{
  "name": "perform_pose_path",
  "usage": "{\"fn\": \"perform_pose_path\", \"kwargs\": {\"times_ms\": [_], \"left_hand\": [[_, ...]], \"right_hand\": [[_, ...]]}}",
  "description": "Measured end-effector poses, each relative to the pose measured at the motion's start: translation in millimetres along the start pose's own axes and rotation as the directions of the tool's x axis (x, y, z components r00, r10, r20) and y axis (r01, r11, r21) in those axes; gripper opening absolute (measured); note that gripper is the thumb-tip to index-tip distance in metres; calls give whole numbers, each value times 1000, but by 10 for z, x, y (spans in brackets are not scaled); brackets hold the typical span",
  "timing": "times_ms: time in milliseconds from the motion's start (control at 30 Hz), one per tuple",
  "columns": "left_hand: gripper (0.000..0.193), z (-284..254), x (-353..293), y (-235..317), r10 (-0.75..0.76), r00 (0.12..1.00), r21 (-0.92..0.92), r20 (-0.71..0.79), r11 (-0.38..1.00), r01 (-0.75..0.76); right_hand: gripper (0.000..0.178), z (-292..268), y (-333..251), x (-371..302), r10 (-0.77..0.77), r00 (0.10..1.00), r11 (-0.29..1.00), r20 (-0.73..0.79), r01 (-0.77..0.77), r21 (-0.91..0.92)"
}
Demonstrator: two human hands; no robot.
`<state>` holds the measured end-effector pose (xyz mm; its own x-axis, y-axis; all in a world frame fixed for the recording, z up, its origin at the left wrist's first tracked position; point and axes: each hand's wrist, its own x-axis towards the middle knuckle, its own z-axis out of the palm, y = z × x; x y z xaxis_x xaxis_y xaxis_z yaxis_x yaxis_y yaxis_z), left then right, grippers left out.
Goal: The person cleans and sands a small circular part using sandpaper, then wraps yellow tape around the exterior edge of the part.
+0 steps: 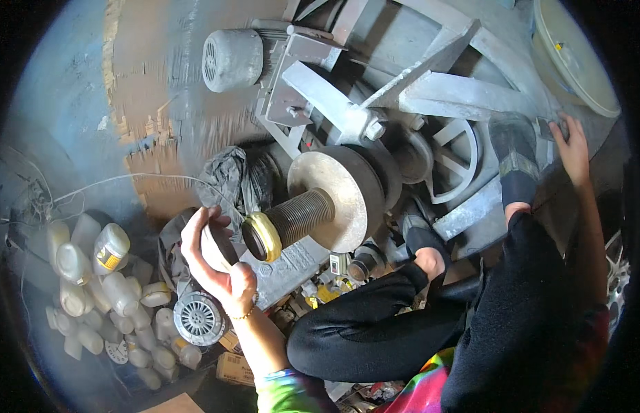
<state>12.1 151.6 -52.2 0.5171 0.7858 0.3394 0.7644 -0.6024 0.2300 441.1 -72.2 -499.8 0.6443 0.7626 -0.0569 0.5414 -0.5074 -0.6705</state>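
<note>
Left hand (213, 258) curls around a dark disc (220, 244), just beside the yellow-tipped spindle (285, 224). Right hand (573, 148) lies open, flat on the machine frame (464, 96), well beyond the spindle. Misaligned, the disc could slip and drop among the bottles (106, 289).

Bottles (106, 289) left of threaded shaft (292, 219)

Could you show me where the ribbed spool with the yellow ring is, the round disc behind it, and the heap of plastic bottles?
ribbed spool (300, 215), head view, mid ribbing.
round disc (347, 186), head view, flat face.
plastic bottles (112, 246), head view, yellow-labelled bottle's body.
</note>
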Motion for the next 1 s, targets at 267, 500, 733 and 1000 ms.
{"fn": "perform_pose_path", "kwargs": {"times_ms": [267,500,733,1000], "left_hand": [[105,-230,-215,192,-7,951,-347,-310,932,-106],[54,373,-605,723,460,463,-530,757,847,26],[52,2324,-1503,620,421,570,-371,706,905,-209],[52,3431,-1979,709,304,641,-270,705,951,-153]], "right_hand": [[45,-195,-125,31,54,998,998,28,-54,7],[44,-425,-668,4,268,963,954,-30,-261,148],[42,-790,-1131,31,-155,973,985,-171,166,52],[35,-962,-1453,64,23,983,999,181,-30,35]]}}
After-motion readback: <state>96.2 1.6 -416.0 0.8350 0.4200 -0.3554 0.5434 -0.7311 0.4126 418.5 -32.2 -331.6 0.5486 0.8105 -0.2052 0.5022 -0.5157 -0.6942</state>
